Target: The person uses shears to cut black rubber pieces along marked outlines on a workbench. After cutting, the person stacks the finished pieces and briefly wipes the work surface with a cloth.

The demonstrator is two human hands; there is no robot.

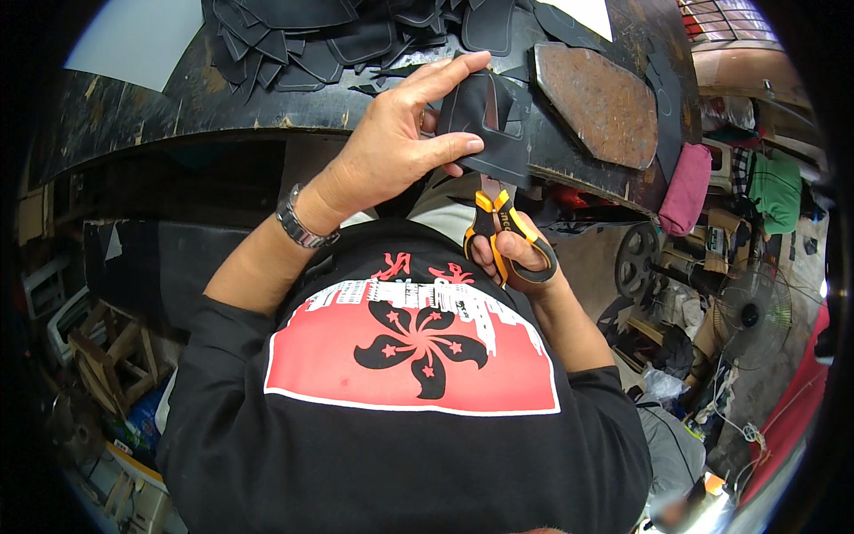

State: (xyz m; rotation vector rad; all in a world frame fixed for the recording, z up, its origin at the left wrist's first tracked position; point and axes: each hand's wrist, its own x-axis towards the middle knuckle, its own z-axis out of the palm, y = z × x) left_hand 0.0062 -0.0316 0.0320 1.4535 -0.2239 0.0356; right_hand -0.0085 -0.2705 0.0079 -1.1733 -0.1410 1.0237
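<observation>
My left hand (387, 142) grips a flat black piece of leather-like material (498, 158) at the table's near edge, thumb on top and index finger stretched along it. The piece has an angular cut-out and pale stitch-like lines near its rim. Below it, my right hand (527, 256) is wrapped round the black and orange handles of a pair of scissors (483, 203). The short blades point up at the piece's lower edge. Their tips are partly hidden there, so I cannot tell whether they are cutting into it.
Many similar black pieces (342, 44) lie heaped along the far side of the dark worn table (160, 116). A rusty brown angular plate (598, 107) rests to the right. Beyond the right edge are a pink bundle (685, 190), green cloth (776, 191) and a fan (750, 311).
</observation>
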